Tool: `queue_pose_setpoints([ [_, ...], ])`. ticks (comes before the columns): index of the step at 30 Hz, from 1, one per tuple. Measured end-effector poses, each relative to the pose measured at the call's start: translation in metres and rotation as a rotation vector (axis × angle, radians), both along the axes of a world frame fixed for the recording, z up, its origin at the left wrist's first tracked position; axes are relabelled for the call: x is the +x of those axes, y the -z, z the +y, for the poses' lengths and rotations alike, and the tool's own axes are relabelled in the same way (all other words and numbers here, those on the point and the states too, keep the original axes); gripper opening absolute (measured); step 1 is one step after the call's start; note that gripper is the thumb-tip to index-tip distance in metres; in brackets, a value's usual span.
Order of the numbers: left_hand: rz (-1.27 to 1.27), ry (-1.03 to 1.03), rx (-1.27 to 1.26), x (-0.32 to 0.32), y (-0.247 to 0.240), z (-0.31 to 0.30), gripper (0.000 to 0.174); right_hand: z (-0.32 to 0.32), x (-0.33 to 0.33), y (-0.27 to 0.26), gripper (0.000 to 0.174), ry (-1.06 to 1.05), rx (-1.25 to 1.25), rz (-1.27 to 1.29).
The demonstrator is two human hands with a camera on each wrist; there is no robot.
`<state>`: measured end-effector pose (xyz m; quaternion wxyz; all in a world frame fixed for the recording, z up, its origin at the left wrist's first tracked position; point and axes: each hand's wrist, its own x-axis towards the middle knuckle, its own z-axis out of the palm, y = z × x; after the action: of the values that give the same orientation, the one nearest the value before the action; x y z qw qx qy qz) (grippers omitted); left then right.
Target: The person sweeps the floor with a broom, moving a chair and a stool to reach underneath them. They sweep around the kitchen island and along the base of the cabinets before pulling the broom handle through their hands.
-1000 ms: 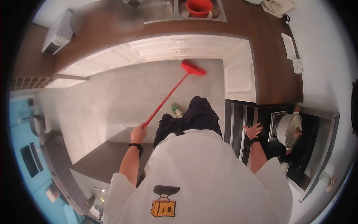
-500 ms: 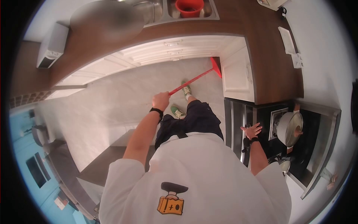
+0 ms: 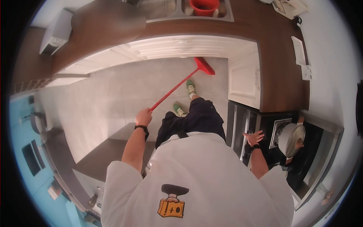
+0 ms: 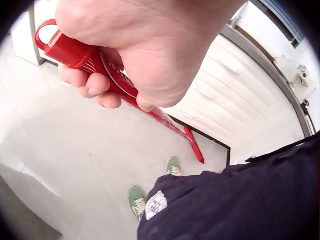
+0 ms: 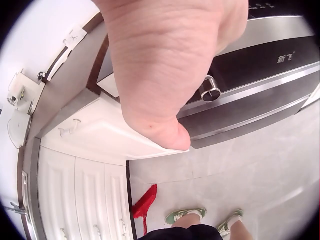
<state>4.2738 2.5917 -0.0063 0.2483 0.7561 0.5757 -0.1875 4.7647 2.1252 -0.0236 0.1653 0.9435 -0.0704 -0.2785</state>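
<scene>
My left hand [image 3: 144, 117] grips the upper end of a red broom handle [image 3: 172, 90]. In the left wrist view, the fingers of the left hand [image 4: 135, 55] curl round the red grip [image 4: 72, 51], which ends in a loop. The red broom head [image 3: 204, 66] lies on the floor close to the white cabinet fronts, and in the right wrist view the broom head [image 5: 145, 201] shows beside the cabinets. My right hand [image 3: 253, 138], fingers spread, rests at the front edge of the black stove; in the right wrist view the hand [image 5: 165, 65] hides what its fingers touch.
A lidded pot [image 3: 291, 140] stands on the stove. The sink [image 3: 230, 15] holds a red basin [image 3: 204, 6]. White cabinets [image 3: 244, 81] line the floor [image 3: 113, 90] at the front and right. Two green shoes [image 3: 191, 87] stand near the broom. A grey surface [image 3: 99, 159] lies at left.
The broom head first swept right to the cabinet corner, then came back left. My left hand moved right and forward, then returned. My right hand has stayed by the stove; one foot has stepped forward.
</scene>
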Motion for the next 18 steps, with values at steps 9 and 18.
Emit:
queue_pose_setpoints([
  [9,0.145,-0.379,-0.018,-0.142,-0.053,-0.079,0.031,-0.018,0.010,0.018,0.152,-0.049,0.031,-0.045],
  [18,0.254,-0.535,0.097,-0.220,-0.110,-0.103,0.029,-0.017,0.017,0.024,0.155,-0.098,0.071,-0.068],
])
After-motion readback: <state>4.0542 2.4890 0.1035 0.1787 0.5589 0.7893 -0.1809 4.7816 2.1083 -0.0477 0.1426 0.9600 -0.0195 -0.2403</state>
